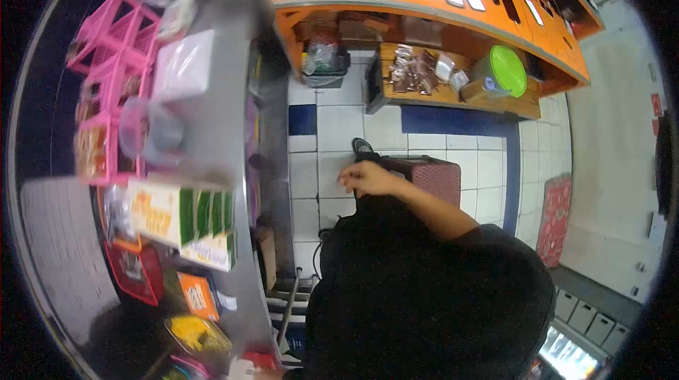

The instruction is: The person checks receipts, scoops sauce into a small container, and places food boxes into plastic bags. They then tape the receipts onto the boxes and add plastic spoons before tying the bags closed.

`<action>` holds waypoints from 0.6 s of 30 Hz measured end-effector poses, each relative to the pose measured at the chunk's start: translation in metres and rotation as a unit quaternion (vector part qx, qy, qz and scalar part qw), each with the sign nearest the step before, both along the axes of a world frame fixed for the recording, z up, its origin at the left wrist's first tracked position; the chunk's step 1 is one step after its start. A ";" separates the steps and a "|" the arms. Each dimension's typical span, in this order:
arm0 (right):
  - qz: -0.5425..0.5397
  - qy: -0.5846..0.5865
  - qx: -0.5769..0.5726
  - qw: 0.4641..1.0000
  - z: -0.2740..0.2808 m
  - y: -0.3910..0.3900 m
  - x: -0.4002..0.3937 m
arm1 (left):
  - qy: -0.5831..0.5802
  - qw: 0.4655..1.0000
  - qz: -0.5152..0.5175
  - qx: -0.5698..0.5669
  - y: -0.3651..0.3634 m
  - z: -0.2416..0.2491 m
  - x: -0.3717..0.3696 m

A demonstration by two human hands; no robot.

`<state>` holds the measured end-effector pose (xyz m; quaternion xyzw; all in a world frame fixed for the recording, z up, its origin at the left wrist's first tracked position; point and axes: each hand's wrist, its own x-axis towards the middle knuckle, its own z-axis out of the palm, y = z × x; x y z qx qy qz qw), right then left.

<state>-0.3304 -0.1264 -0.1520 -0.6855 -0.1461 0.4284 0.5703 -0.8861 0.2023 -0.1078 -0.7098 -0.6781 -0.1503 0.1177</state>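
My right hand [364, 179] is over my lap, above the floor and beside a dark red woven stool [438, 180]. Its fingers are loosely bent and apart, with nothing visible in them. At the bottom edge, a small patch of what looks like my left hand [272, 374] shows beside a red and white item [260, 361]; its fingers are hidden. On the metal counter [230, 146] to the left lie green and white boxes [159, 214], an orange packet [198, 295] and a yellow packet [196, 334].
Pink baskets [113, 90], a clear container [164, 132] and a red basket [134, 274] line the left counter. Ahead, an orange counter [396, 3] holds phones. Below it, a wooden bench [453, 100] bears packets and a green-lidded tub [508, 71]. A bin [325, 68] stands nearby.
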 end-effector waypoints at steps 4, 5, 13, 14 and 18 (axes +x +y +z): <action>-0.310 0.052 -0.110 0.943 -0.096 -0.129 0.117 | -0.030 0.977 -0.134 -0.163 -0.039 -0.016 0.138; -0.363 0.020 -0.232 0.902 -0.141 -0.171 0.148 | -0.029 0.962 -0.159 -0.220 -0.050 -0.021 0.172; -0.452 -0.235 -0.520 0.685 -0.310 -0.388 0.297 | 0.051 0.791 -0.135 -0.594 -0.101 -0.051 0.331; -0.463 -0.240 -0.514 0.681 -0.332 -0.407 0.311 | 0.061 0.781 -0.123 -0.609 -0.102 -0.054 0.339; -0.455 -0.167 -0.557 0.674 -0.402 -0.447 0.333 | 0.093 0.761 -0.073 -0.637 -0.093 -0.044 0.353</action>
